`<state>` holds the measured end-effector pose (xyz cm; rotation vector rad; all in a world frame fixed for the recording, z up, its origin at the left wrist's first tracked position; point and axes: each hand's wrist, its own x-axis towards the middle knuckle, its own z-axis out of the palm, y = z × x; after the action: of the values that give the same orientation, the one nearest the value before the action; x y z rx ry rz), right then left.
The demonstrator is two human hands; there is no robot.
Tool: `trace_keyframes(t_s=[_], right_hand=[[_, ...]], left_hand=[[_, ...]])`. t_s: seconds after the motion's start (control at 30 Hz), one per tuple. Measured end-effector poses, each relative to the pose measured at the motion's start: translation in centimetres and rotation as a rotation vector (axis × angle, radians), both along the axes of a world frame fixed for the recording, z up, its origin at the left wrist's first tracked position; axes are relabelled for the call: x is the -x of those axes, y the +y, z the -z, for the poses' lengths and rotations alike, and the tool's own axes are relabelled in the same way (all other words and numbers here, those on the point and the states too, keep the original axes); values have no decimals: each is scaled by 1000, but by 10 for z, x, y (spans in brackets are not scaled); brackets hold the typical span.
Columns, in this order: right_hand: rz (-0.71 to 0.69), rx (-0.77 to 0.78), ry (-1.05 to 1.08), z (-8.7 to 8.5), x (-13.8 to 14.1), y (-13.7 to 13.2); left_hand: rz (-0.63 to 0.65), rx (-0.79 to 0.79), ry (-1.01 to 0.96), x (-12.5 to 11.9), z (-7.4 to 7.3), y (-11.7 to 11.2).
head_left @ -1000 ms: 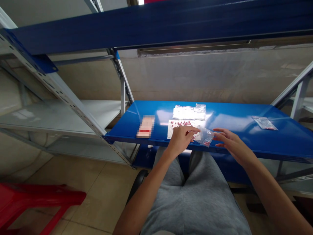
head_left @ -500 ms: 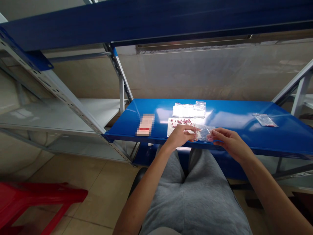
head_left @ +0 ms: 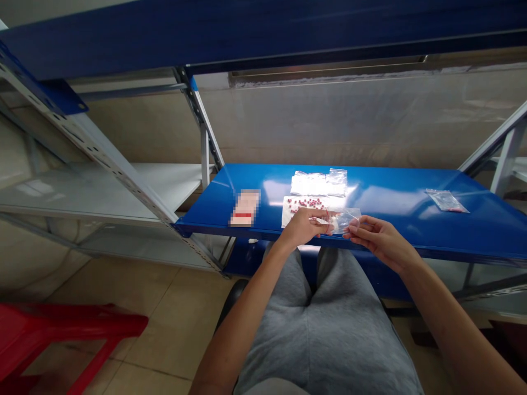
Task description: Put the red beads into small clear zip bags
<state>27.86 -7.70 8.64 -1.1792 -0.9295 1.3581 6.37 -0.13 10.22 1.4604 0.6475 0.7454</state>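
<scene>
A small clear plastic bag (head_left: pixel 343 219) is held between both hands just above the front edge of the blue shelf (head_left: pixel 403 192). My left hand (head_left: pixel 303 227) pinches its left end. My right hand (head_left: pixel 376 240) pinches its right end with thumb and forefinger. Right behind my left hand, several small red pieces (head_left: pixel 305 203) lie on a white sheet (head_left: pixel 288 211). Farther back lies a pile of empty clear bags (head_left: pixel 319 184).
Another clear bag with red bits (head_left: pixel 446 199) lies at the shelf's right. A blurred card with a red stripe (head_left: pixel 245 208) lies at the left. A white shelf (head_left: pixel 102 189) stands to the left, a red plastic stool (head_left: pixel 61 334) on the floor.
My right hand went from open fingers beside the bag to a pinch on its right end. Both hands now hold the bag flatter and slightly higher over the shelf edge.
</scene>
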Motion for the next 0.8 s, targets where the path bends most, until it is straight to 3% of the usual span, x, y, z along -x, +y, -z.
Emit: trace_keyframes(t_s=[0.37, 0.6, 0.7, 0.8], right_hand=[[10, 21, 53, 6, -1, 2], [108, -7, 59, 6, 3, 10], [149, 4, 21, 1, -6, 18], [147, 26, -95, -11, -17, 27]], left_hand=[[19, -27, 39, 4, 8, 15], [78, -101, 75, 5, 3, 28], [-65, -179, 136, 13, -6, 40], [-255, -367, 238, 24, -20, 53]])
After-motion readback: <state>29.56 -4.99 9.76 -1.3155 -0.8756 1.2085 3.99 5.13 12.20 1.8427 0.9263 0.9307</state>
